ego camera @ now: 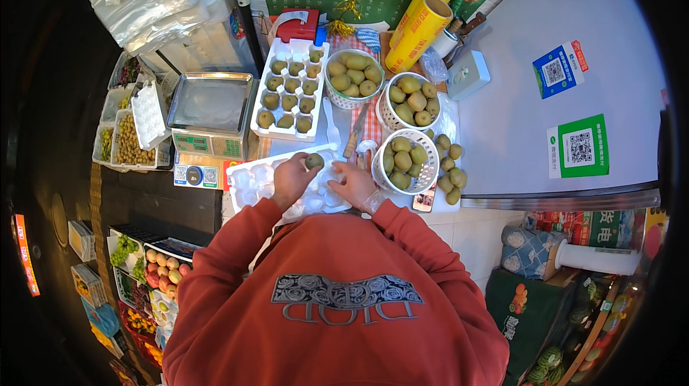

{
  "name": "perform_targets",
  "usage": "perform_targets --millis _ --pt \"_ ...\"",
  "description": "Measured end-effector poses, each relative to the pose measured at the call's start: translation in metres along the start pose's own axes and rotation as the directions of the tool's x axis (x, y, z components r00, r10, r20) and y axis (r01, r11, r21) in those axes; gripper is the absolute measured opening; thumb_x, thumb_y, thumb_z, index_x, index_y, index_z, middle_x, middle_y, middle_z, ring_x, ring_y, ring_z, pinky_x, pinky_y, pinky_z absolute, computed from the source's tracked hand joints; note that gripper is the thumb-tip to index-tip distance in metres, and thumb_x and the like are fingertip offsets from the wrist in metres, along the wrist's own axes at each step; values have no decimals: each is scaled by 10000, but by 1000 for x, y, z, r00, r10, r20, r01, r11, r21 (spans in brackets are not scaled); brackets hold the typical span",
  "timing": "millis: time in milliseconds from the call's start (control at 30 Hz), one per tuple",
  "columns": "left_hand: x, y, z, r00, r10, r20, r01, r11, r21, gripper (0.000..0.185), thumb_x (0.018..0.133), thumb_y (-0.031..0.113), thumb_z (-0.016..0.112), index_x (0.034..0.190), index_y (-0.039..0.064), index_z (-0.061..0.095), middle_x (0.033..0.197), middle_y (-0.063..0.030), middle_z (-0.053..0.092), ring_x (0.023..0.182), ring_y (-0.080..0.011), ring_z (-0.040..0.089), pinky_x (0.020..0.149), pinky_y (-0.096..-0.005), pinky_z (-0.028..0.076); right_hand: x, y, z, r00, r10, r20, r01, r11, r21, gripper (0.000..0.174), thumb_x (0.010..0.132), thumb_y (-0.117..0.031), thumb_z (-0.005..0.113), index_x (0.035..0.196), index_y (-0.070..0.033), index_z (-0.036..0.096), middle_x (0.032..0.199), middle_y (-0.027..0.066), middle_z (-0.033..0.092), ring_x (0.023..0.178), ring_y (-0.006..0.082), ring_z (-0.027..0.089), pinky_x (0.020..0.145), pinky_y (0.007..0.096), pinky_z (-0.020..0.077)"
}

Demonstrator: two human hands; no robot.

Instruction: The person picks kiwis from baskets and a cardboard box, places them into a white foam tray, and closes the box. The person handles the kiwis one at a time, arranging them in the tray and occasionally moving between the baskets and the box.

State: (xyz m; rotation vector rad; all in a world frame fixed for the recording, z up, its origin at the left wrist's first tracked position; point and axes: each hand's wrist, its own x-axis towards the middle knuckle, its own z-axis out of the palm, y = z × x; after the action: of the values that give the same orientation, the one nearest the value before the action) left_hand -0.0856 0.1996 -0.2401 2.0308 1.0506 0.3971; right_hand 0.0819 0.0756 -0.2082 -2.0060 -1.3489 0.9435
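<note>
A brownish-green kiwifruit (314, 160) is held between the thumb and fingers of my left hand (292, 179). Under both hands lies a white foam tray (253, 182) with rounded hollows that hold what look like clear liners. My right hand (353, 187) hovers over the tray's right part, thumb and fingers apart, with nothing visible between them. Behind this tray, a second foam tray (260, 123) has kiwifruit in most of its hollows. To the right stand three white plastic baskets of kiwifruit: a near one (432, 171), a middle one (383, 111) and a far one (344, 99).
Loose kiwifruit (457, 177) lie right of the near basket, a phone (424, 200) partly under it. A knife (354, 136) and a white plastic utensil (330, 122) lie between tray and baskets. A weighing scale (211, 103) stands left; yellow film rolls (417, 36) stand behind.
</note>
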Motion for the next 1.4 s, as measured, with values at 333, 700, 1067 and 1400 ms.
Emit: perform_targets --millis 333,700,1067,1400 --pt "-24 25 -21 849 -367 382 491 278 -825 297 925 334 727 936 44 665 611 37 479 488 -50 383 432 -220 247 21 -51 -5 887 -412 -210 401 911 -94 473 803 -234 800 1201 -46 629 1098 123 656 961 333 669 820 395 548" --pt "-39 13 -31 826 -455 334 518 375 -769 283 949 321 679 988 43 718 615 34 502 497 -55 408 442 -226 277 33 -62 -25 967 -206 -147 230 958 170 424 819 -215 816 1156 -15 654 984 126 686 796 241 683 708 340 556" --pt "-50 7 -28 815 -452 363 550 404 -731 245 966 256 645 1040 36 722 667 32 516 542 -54 426 474 -224 305 38 -82 -60 990 4 143 -129 461 878 427 1039 -346 511 1189 41 614 863 122 666 607 136 599 552 257 512" --pt "-51 5 -19 808 -449 381 570 434 -698 250 956 252 659 1046 24 710 678 28 528 540 -54 430 468 -230 320 -10 -31 -78 960 248 127 -175 182 968 397 1029 -424 518 1028 -39 611 701 41 566 482 113 438 446 243 344"
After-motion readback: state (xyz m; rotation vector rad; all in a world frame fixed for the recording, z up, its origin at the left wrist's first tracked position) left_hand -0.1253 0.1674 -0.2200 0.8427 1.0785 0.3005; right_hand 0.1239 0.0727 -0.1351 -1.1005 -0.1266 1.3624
